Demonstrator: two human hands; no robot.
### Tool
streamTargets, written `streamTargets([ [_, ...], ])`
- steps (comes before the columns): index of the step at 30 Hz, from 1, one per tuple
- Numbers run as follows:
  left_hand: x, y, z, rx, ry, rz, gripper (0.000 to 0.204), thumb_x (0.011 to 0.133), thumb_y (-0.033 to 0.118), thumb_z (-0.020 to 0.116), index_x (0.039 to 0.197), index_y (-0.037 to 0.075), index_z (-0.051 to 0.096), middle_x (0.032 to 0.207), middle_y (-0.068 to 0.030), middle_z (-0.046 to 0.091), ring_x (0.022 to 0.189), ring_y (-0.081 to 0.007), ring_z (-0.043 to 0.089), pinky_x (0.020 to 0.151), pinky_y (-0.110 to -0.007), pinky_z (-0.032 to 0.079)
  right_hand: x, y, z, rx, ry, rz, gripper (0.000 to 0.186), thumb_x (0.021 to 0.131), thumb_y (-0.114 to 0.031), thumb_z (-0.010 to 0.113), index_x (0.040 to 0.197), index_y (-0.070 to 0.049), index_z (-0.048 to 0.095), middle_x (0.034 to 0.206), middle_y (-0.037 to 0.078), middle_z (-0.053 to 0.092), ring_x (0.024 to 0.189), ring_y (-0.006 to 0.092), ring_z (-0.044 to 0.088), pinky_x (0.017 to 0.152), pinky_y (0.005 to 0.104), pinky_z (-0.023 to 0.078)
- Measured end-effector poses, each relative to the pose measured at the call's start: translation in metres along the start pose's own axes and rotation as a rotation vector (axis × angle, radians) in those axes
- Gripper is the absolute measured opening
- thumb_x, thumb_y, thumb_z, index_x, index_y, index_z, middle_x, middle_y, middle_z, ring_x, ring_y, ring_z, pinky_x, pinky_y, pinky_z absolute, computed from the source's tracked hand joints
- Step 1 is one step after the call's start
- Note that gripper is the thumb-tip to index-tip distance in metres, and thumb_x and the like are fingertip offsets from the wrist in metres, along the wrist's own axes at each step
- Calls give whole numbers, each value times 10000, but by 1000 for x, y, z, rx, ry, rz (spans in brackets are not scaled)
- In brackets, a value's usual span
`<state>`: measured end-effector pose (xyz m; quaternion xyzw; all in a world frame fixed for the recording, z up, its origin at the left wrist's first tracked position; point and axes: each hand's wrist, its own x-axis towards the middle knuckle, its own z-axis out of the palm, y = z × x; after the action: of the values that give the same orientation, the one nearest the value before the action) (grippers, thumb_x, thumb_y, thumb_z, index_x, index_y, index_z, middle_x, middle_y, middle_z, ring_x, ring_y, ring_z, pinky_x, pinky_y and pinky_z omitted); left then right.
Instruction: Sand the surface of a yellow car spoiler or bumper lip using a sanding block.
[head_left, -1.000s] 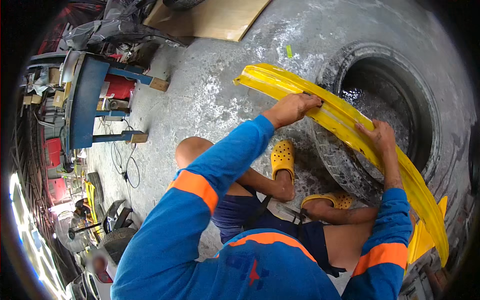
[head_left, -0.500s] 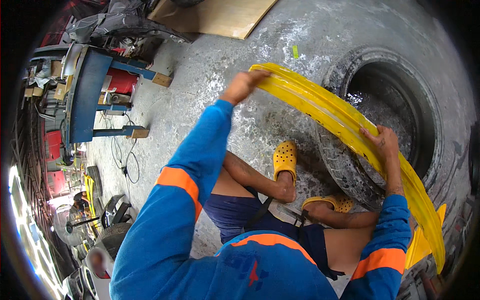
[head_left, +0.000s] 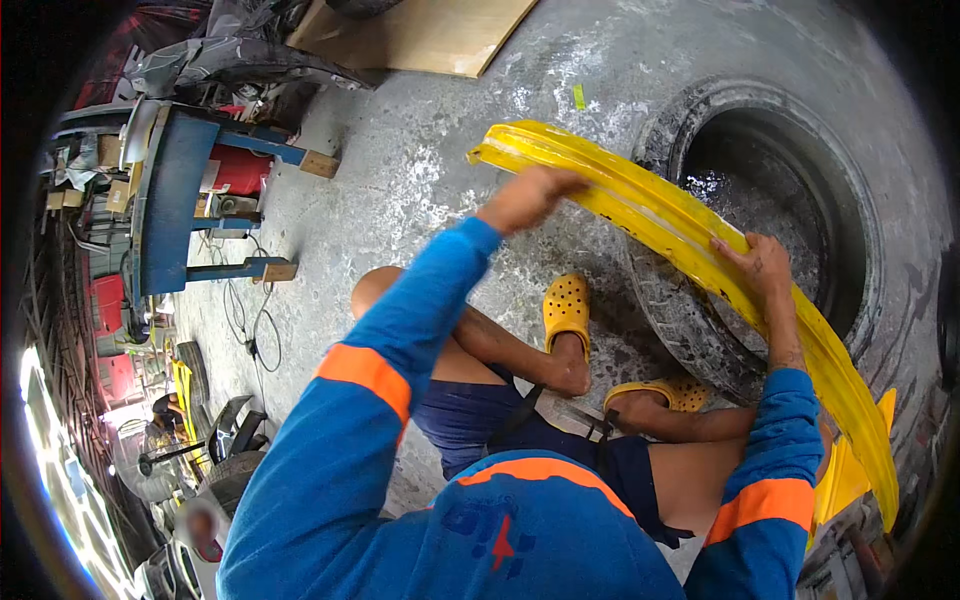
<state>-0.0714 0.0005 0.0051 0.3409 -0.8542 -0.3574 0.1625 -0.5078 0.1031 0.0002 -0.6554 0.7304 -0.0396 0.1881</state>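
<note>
A long, curved yellow body panel [head_left: 655, 215] slants across in front of me, from upper left down to the right. Its paint is scuffed and chipped along the ridge. My right hand [head_left: 765, 265] grips it past the middle, thumb on the upper face and fingers around the far edge. Against the near edge, closer to the left end, my left hand [head_left: 535, 198] presses with bent, slightly blurred fingers. Whatever those fingers may hold is hidden. Beneath the panel lies a large tire [head_left: 690, 320] on its side.
A blue metal stand [head_left: 175, 200] with wooden blocks under its legs is at the left, a black cable [head_left: 262, 335] near it. A wooden board [head_left: 440, 35] lies at the top. Another yellow piece [head_left: 843, 480] rests at lower right. A person [head_left: 200, 525] is at far lower left.
My left hand has slid rightward along the panel, away from its left end. The panel has shifted slightly left; my right hand keeps its grip. My left knee shows more.
</note>
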Motion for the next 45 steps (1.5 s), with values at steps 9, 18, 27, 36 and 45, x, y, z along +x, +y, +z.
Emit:
streamTargets([
  [9,-1,-5,-6,76,88,-44,397,955,-14,533,1293,81,717,1285,-164,736,1209,-311,696,1077,-430,527,1,4,0,-1,-32,-9,826,832,-819,647,840,-4,779,816,243,735,803,412,731,789,516,568],
  [18,-16,-18,-11,209,215,-137,298,991,11,576,1229,80,741,1307,-164,721,1210,-325,693,1091,-437,521,1,4,4,28,-3,-29,825,835,-817,649,793,1,751,781,239,715,773,410,711,766,525,555],
  [27,-13,-18,6,245,196,-125,498,898,-83,554,1344,97,681,1369,-173,690,1251,-325,676,1115,-414,514,0,4,5,-1,31,-34,834,826,-823,654,778,6,738,768,239,707,759,391,711,753,509,556],
  [36,-14,-24,6,136,283,-100,444,906,-63,549,1290,93,709,1283,-147,732,1161,-345,710,1043,-415,557,-1,5,4,31,28,-18,811,838,-803,663,756,0,740,722,220,700,708,370,704,746,496,556],
  [45,-14,-10,-7,191,188,-177,487,866,-81,556,1292,99,710,1272,-163,738,1227,-322,690,1077,-433,532,0,4,4,11,41,-29,810,847,-797,658,801,5,755,756,232,712,751,385,716,761,504,559],
])
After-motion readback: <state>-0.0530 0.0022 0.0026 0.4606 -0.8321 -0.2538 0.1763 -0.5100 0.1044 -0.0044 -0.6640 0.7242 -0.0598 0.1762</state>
